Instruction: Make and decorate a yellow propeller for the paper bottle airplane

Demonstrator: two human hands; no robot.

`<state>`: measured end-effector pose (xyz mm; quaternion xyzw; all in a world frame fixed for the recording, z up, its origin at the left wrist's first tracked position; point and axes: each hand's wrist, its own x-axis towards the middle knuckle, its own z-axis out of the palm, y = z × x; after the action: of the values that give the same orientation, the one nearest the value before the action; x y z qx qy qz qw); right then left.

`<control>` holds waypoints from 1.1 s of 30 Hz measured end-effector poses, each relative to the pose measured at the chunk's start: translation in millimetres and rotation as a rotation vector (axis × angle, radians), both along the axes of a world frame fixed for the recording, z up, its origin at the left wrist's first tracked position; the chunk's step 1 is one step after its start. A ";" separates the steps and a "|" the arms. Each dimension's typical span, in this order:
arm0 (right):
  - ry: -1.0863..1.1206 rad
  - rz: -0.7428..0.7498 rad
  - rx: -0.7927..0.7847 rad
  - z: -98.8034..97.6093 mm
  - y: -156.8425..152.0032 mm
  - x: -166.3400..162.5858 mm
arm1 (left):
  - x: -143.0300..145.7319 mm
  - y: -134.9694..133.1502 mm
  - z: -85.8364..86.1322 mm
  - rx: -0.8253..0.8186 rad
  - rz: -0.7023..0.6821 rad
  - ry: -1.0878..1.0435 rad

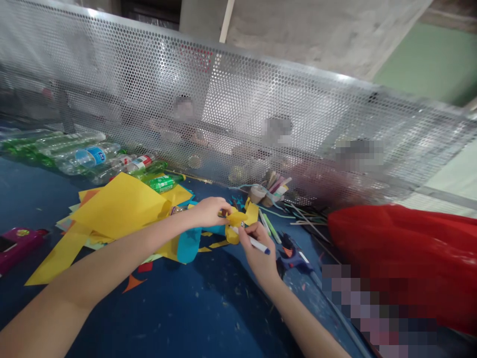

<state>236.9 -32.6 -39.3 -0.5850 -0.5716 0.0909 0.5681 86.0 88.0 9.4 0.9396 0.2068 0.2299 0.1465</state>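
My left hand (210,211) is closed on a small curved yellow paper piece (233,234), close above the blue table (223,308). In my right hand (261,256) is a white marker with a dark blue end (259,244), held like a pen. Its other end meets the yellow paper, though the exact contact is too small to make out. Beside my left hand lies a bright blue paper strip (189,244) with a rounded end. Yellow paper scraps (218,244) are scattered below the hands.
Yellow sheets (121,206) are stacked at left. Several plastic bottles (91,156) lie behind them. A glue gun (296,256) and a green marker (273,228) lie at right, near a red plastic bag (402,253). Behind a perforated metal screen (238,104) are people.
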 end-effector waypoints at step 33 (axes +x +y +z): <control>-0.079 -0.123 0.096 8.4 -3.5 -1.3 | -0.8 1.6 0.8 -0.015 -0.005 0.001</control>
<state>235.6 -36.1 -30.9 -0.5942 -0.5604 0.0053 0.5769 85.2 89.7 10.2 0.9392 0.2063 0.2273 0.1539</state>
